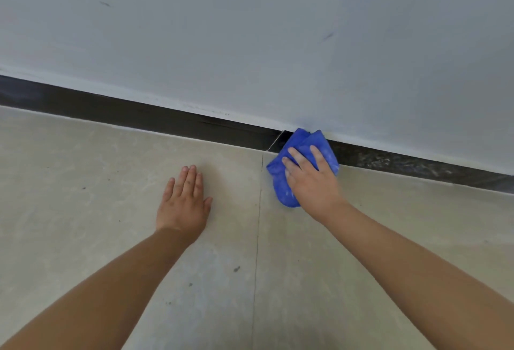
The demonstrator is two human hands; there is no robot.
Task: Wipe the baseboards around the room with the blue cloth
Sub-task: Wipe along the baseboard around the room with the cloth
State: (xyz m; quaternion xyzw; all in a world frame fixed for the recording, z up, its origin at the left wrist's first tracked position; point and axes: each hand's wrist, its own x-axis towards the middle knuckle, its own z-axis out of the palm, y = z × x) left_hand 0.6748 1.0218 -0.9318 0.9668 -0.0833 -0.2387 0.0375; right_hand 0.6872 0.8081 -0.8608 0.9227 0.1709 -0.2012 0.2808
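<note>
A dark baseboard [155, 119] runs along the foot of the pale wall, slanting down from left to right. The bunched blue cloth [304, 142] is pressed against the baseboard just right of a seam in it. My right hand [311, 180] lies on the cloth and holds it, fingers pointing at the wall. My left hand [183, 202] rests flat on the floor tiles to the left, fingers together, palm down, holding nothing.
The pale grey-blue wall [250, 38] fills the upper half, with a few small scuff marks. Beige floor tiles [83, 210] cover the lower half, with a grout line [258, 224] running between my arms. To the right of the cloth the baseboard looks dusty.
</note>
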